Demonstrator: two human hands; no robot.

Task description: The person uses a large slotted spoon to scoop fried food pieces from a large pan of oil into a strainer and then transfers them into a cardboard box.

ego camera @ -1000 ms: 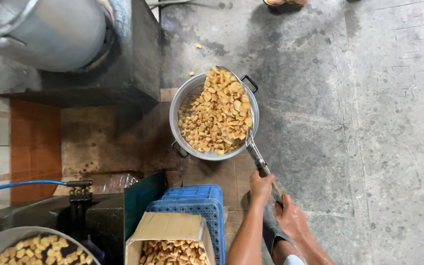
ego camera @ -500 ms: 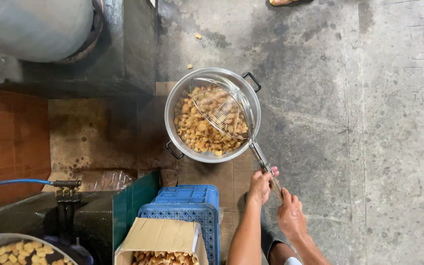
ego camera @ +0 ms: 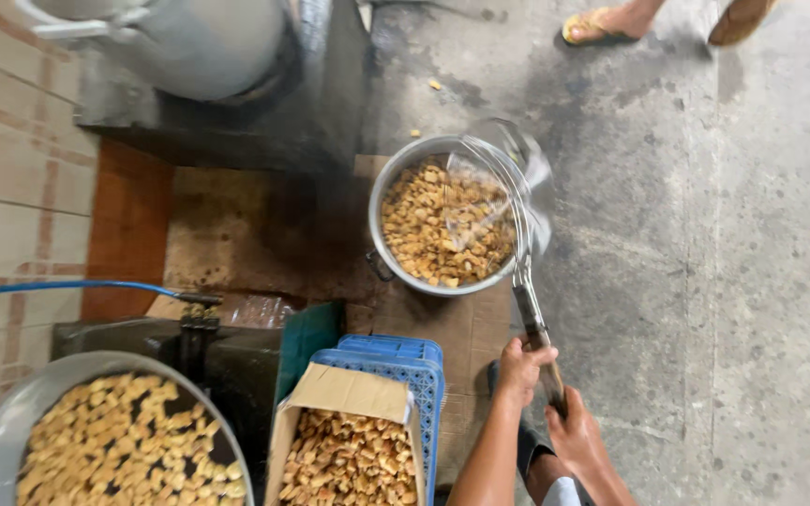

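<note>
A metal pot [ego camera: 382, 201] stands on the floor, filled with small golden fried pieces [ego camera: 428, 234]. Above its right rim tilts a wire mesh strainer [ego camera: 508, 183], blurred by motion and empty. Its long handle [ego camera: 532, 314] runs down to my hands. My left hand [ego camera: 522, 367] grips the handle higher up. My right hand [ego camera: 574, 433] grips the handle's end just below it.
A cardboard box [ego camera: 349, 440] of fried pieces sits on a blue plastic crate [ego camera: 414, 370]. A big wok [ego camera: 96, 440] of the same pieces is at the bottom left. A large grey vessel [ego camera: 189, 37] stands at the top left. Another person's sandalled feet [ego camera: 611, 23] are at the top.
The strainer, heaped with fried pieces a second ago, has emptied into the pot and lifted up to the right. The view has shifted closer.
</note>
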